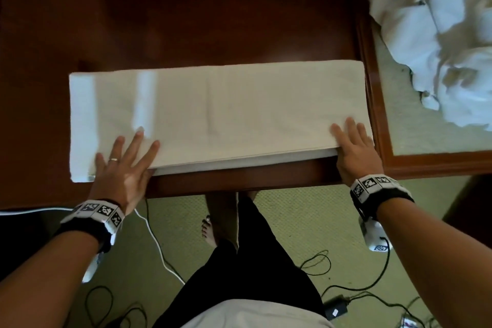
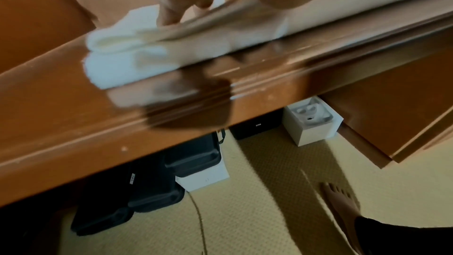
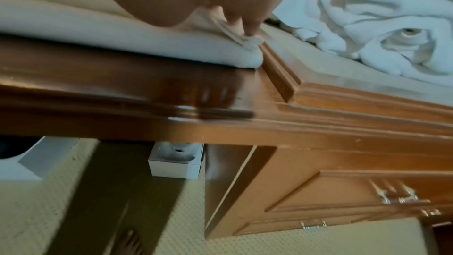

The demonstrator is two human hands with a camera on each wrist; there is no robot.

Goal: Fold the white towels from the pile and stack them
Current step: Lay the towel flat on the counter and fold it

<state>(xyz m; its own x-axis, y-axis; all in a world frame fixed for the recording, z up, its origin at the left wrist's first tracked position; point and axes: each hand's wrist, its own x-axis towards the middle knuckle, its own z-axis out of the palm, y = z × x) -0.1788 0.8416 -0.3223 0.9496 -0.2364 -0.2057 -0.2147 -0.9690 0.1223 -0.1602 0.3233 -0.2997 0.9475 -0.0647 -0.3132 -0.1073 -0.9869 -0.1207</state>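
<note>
A white towel (image 1: 218, 112), folded into a long strip, lies across the dark wooden desk (image 1: 186, 21) close to its front edge. My left hand (image 1: 127, 157) rests flat on it near the left end, fingers spread and straight. My right hand (image 1: 351, 144) lies flat on the towel's right front corner. In the left wrist view the fingers (image 2: 169, 15) press down on the layered towel (image 2: 127, 59). The right wrist view shows fingertips (image 3: 250, 24) on the towel (image 3: 98, 32) corner. A crumpled pile of white towels (image 1: 447, 34) sits to the right.
The pile (image 3: 380, 26) rests on a raised, wood-framed side top (image 1: 431, 165) beside the desk. Below are green carpet, loose cables (image 1: 157, 245), a black adapter (image 1: 336, 307), my bare foot (image 1: 210, 231), black cases (image 2: 152, 187) and white boxes (image 2: 311, 121).
</note>
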